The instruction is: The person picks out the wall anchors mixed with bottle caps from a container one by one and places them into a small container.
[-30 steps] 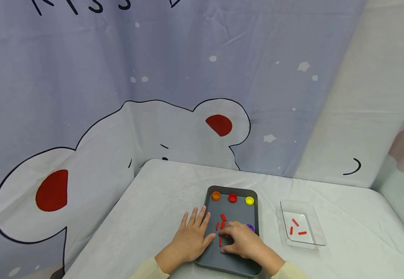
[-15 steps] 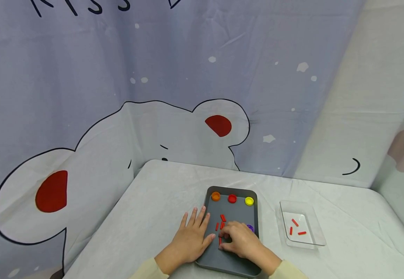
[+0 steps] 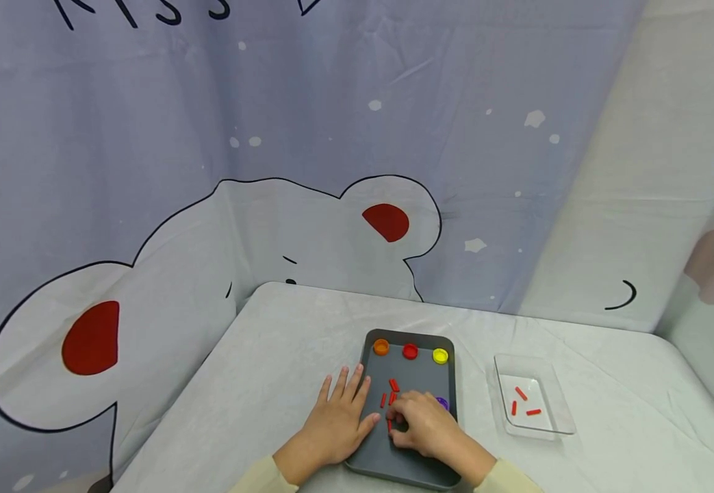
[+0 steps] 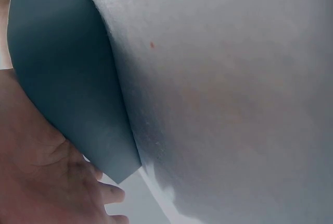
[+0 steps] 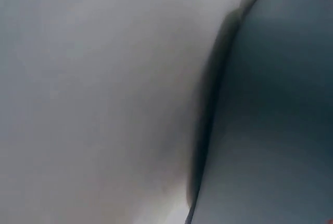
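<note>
Fingers of the left hand [image 3: 335, 423] are spread wide, laid at the 9 o'clock side of a dark grey tray [image 3: 421, 376] with the thumb over its rim, while those of the right hand [image 3: 426, 423], over the tray from 5 o'clock, are curled, thumb and forefinger pinching a slim red stick [image 3: 389, 425] at about 8 o'clock from the tray's middle. Just beyond that pinch, toward 12 o'clock, a loose cluster of similar sticks [image 3: 392, 398] rests on the tray at differing angles. Along the far end sit an orange cup [image 3: 381, 347] at 11 o'clock, a red cup [image 3: 410, 351] at 12 and a yellow cup [image 3: 440, 356] at 1. Nearer 3 o'clock, a purple round piece [image 3: 443, 402] is partly hidden by the right hand. Outside the tray, also at 3 o'clock, a clear box [image 3: 544, 397] holds three short red pieces [image 3: 533, 412], apart from one another. Tray and box stand on a white cloth [image 3: 295, 342]; behind, at 12 o'clock, hangs a grey-blue and white curtain [image 3: 307, 103], and pale yellow sleeves [image 3: 507, 477] show at both wrists
</note>
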